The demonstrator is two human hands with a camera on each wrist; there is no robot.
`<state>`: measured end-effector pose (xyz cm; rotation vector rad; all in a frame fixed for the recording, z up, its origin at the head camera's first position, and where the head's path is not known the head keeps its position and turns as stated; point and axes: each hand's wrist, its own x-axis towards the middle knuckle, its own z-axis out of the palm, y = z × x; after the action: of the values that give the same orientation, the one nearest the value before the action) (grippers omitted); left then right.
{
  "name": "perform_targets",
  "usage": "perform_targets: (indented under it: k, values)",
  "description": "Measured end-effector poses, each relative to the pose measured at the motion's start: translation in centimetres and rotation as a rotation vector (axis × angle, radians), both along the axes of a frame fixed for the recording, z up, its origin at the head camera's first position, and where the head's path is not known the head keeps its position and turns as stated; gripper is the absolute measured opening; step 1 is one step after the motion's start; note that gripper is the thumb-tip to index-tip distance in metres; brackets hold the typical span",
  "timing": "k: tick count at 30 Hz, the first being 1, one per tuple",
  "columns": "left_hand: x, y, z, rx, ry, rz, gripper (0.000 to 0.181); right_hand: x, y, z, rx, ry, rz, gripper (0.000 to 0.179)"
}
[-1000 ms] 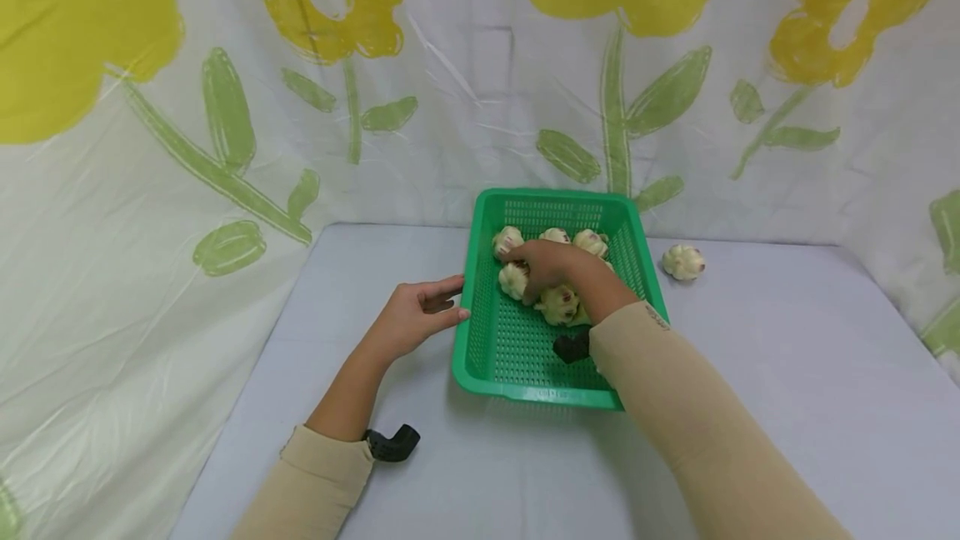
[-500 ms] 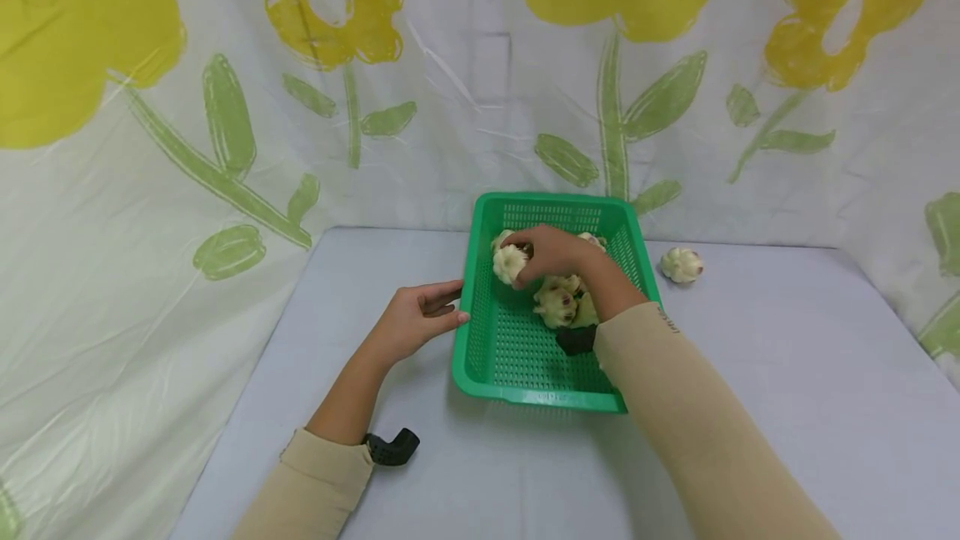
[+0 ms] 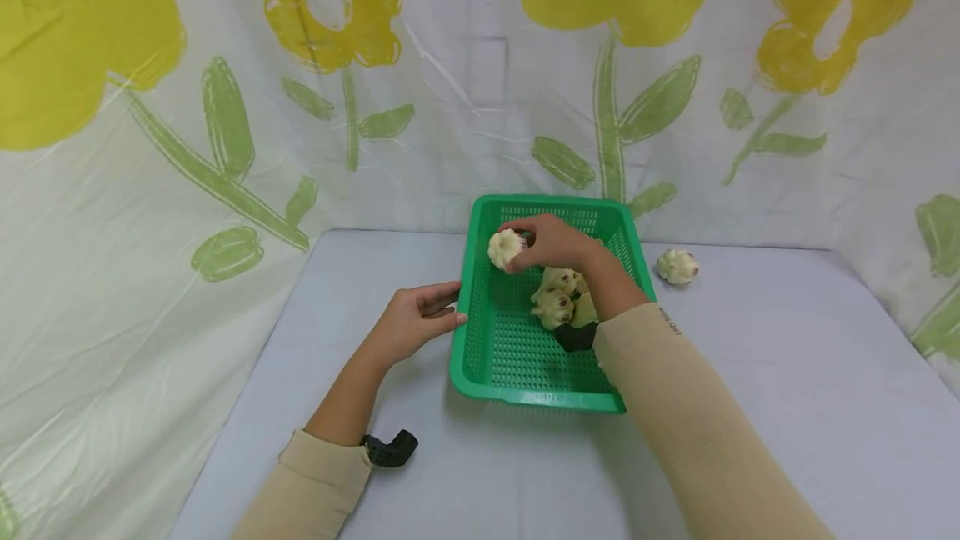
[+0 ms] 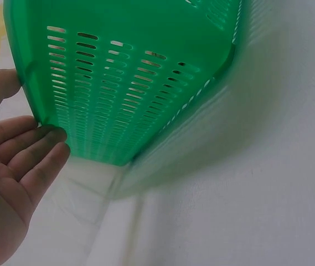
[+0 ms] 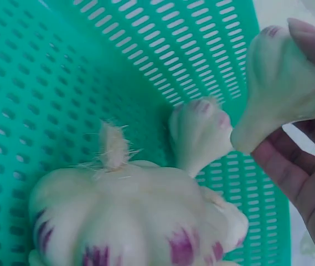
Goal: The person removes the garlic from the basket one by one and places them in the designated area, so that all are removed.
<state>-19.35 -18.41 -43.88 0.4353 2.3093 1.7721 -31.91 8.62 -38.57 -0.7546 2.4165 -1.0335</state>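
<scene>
A white garlic bulb (image 3: 506, 250) is pinched between the thumb and fingers of my right hand (image 3: 553, 242), above the far left part of a green plastic basket (image 3: 540, 400). In the right wrist view this held garlic bulb (image 5: 279, 83) has its stem pointing down and left. Below it lie other garlic bulbs (image 5: 129, 216) with purple streaks, partly hidden by my hand in the head view. My left hand (image 3: 412, 317) touches the basket's left rim. Its fingers (image 4: 41, 160) are fairly straight against the outer wall in the left wrist view.
One loose garlic bulb (image 3: 677, 266) sits on the white table (image 3: 772, 357), right of the basket. A flower-printed sheet (image 3: 420, 182) hangs behind and beside the table. A black wrist device (image 3: 392, 448) sticks out from the left cuff.
My right hand has gripped a garlic bulb inside the basket, lifted it and moved it slightly toward the far side. My left hand stays at the rim.
</scene>
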Motion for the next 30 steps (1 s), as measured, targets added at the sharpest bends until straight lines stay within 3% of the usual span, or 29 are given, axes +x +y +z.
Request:
perform_targets:
  k: [10,17,30]
  values:
    - [0.1,0.2,0.3,0.017,-0.026,-0.001,0.057,0.7,0.5,1.6,-0.128,0.051,-0.124,0.069]
    - [0.4,0.4,1.2,0.030,-0.037,-0.009,0.055,1.0,0.4,2.6,-0.208,0.102,-0.137,0.069]
    - [-0.1,0.1,0.0,0.041,0.008,-0.009,0.057,0.6,5.5,5.2,-0.173,0.141,-0.269,0.070]
